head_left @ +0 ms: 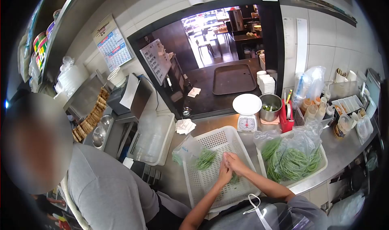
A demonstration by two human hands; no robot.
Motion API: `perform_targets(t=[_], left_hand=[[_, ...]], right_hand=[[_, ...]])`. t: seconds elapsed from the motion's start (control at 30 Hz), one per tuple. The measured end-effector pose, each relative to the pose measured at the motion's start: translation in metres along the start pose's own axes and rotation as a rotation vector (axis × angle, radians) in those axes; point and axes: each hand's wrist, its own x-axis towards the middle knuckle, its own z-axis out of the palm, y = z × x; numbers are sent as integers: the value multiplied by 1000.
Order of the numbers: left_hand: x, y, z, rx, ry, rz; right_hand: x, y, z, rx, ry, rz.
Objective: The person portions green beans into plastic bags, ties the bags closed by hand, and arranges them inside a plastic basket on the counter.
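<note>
While the hands (230,166) meet, grip too hidden to tell, the white basket (220,139) shows open floor toward its far rim.

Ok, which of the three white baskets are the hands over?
The middle basket: left hand and right hand are above it. The left basket holds clear containers; the right basket holds a large bagged pile of greens.
</note>
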Motion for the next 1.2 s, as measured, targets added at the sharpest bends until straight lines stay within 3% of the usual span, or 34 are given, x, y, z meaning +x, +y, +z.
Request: perform_targets(t=[0.03,0.13,0.23,0.33,0.43,0.53,0.63,0.73,0.83,0.93,1.03,1.13,1.2], left_hand=[[3,2,0,36,29,43],[11,0,-8,228,-45,200],[7,-34,5,290,-33,246],[4,-20,4,184,-102,231],[4,-22,2,63,-149,162],[-1,-34,10,122,-18,221],[1,-20,12,-71,-86,78],[7,-15,20,77,-54,155],[4,-33,35,150,-139,237],[4,-28,40,80,-10,335],[14,-21,31,322,-209,451],[14,-33,43,440,-120,462],[12,-18,40,382,-126,399]], right_hand=[[0,-9,-1,103,-12,18],[-4,-29,1,-68,-145,-71],[0,-7,-9,-118,-115,-28],[1,22,-18,-150,-145,25],[3,9,-13,46,-243,168],[3,13,-13,211,-225,247],[1,13,-22,401,-161,299],[-5,-6,-37,381,-158,312],[-8,-14,-36,-363,-195,-360],[-27,-77,-33,-1047,-410,-65],[-37,-69,-35,-1596,-254,-247],[-32,-20,-47,-1989,-70,-745],[-41,-22,-31,-2019,-150,-357]])
